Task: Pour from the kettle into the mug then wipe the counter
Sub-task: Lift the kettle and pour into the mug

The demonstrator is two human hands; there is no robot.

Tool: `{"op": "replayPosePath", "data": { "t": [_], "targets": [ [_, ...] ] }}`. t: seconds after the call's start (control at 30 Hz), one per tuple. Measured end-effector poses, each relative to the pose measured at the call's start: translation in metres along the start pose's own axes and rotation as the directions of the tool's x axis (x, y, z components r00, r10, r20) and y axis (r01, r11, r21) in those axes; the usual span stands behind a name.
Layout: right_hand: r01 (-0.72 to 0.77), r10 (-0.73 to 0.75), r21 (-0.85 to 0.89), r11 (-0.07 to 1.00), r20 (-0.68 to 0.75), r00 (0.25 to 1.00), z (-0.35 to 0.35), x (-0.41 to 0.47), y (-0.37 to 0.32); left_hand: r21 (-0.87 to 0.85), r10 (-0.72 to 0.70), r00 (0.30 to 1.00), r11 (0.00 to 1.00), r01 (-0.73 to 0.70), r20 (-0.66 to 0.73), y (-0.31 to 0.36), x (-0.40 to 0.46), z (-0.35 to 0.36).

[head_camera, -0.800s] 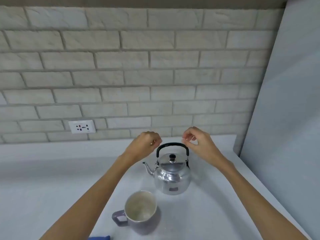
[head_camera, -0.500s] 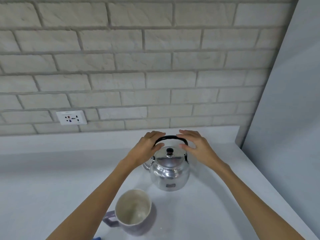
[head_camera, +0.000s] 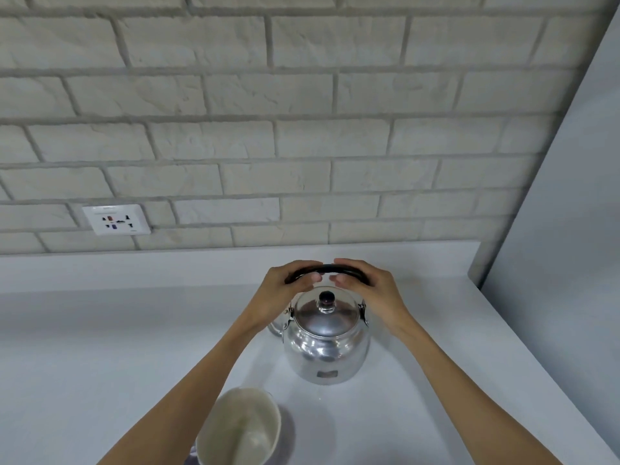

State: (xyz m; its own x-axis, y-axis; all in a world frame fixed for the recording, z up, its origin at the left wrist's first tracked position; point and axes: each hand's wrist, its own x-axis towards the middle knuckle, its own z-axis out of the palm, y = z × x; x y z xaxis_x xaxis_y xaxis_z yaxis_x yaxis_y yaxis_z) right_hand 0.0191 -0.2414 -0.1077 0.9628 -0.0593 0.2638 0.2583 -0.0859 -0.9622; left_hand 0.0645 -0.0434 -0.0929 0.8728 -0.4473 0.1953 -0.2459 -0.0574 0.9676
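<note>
A shiny steel kettle (head_camera: 323, 344) with a black-knobbed lid stands upright on the white counter (head_camera: 100, 347). Its black arched handle (head_camera: 328, 269) is gripped from both sides: my left hand (head_camera: 285, 290) wraps the left part, my right hand (head_camera: 372, 290) the right part. The spout is mostly hidden behind my left wrist. A mug (head_camera: 240, 427), white inside and lilac outside, stands near the front edge, just left of the kettle; it looks empty and is partly cut off by the frame.
A brick wall (head_camera: 302, 129) backs the counter, with a white socket plate (head_camera: 115, 219) at left. A grey panel (head_camera: 570, 229) closes off the right side. The counter's right edge runs diagonally just past my right forearm.
Both hands came down from above the kettle and closed on its handle. The camera moved closer and tilted, so the mug has slid toward the bottom edge.
</note>
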Motion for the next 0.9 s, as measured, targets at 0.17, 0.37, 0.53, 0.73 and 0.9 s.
{"op": "replayPosePath", "data": {
  "t": [0.17,0.37,0.53,0.73,0.9],
  "targets": [
    [-0.026,0.029,0.148,0.989,-0.018,0.999,0.002,0.001,0.001,-0.094,-0.022,0.999,0.995,0.019,-0.032,0.006,-0.003,0.0],
    [-0.009,0.018,0.194,0.981,-0.043,0.999,0.001,-0.008,-0.009,-0.103,-0.03,0.997,0.994,0.023,-0.071,0.019,-0.01,0.005],
    [0.042,-0.026,0.242,0.969,-0.071,0.997,-0.005,-0.016,-0.038,-0.113,0.02,0.997,0.993,-0.028,-0.075,0.049,-0.016,0.012],
    [0.131,-0.109,0.26,0.957,-0.097,0.989,-0.011,-0.034,-0.083,-0.078,0.113,0.992,0.99,-0.117,-0.059,0.092,-0.031,0.018],
    [0.178,-0.152,0.247,0.952,-0.122,0.981,-0.011,-0.056,-0.115,-0.06,0.169,0.985,0.984,-0.17,-0.033,0.122,-0.053,0.025]
  ]
}}
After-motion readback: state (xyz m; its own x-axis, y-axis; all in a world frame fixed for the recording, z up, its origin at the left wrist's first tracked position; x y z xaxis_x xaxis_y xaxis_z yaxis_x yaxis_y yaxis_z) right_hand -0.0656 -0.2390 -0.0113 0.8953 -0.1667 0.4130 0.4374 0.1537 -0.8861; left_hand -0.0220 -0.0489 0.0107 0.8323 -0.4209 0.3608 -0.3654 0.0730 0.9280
